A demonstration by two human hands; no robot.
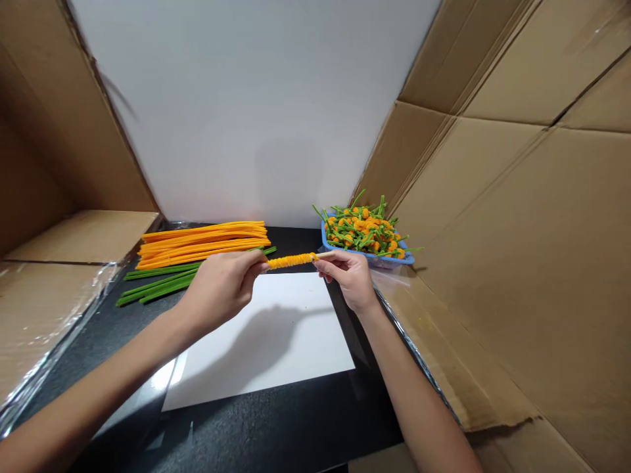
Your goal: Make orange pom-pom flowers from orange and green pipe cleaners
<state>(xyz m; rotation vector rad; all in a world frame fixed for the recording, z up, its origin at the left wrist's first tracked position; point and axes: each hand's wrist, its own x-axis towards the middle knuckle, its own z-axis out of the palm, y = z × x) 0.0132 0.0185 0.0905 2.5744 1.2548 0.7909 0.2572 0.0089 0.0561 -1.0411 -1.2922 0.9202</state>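
Observation:
An orange pipe cleaner [290, 261] is wound in a tight coil around a thin pale stick [325, 255], held level above the white sheet [315, 328]. My left hand [224, 279] is closed in a pinch at the coil's left end. At the other end, the thumb and fingers of my right hand [349, 277] close on the stick, touching the last turn of the coil. My left fingers hide the stick's left end. Behind my left hand lie straight orange pipe cleaners [202, 243] and several green pipe cleaners [162, 286].
A blue basket [394, 259] at the back right is heaped with orange and green pipe-cleaner pieces [365, 226]. Cardboard walls [532, 217] flank the black tabletop [276, 427]. A white panel [236, 98] stands at the back.

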